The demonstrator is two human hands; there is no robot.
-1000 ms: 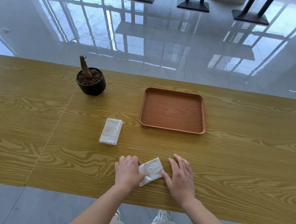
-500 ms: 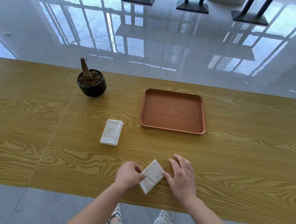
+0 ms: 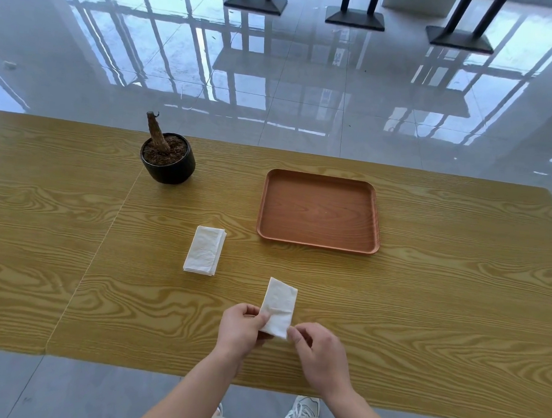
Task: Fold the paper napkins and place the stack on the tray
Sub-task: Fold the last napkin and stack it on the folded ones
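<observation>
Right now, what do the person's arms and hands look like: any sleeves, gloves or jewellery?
Both are bare. The left hand and right hand wear no gloves, and no ring, watch or bracelet shows. The left forearm and right forearm are uncovered down to the bottom edge of the head view. No sleeve or marking is visible.

Left hand wraps the folded napkin's near edge, and its fingertips go out of sight behind the paper. The napkin's bottom corner vanishes where the right hand's fingers pinch it. Sheets in the stack? Too fine to count. The surface runs off both side edges. Forearms are cut by the bottom edge, shoes half covered by the surface's near rim, black bases chopped off up top.
</observation>
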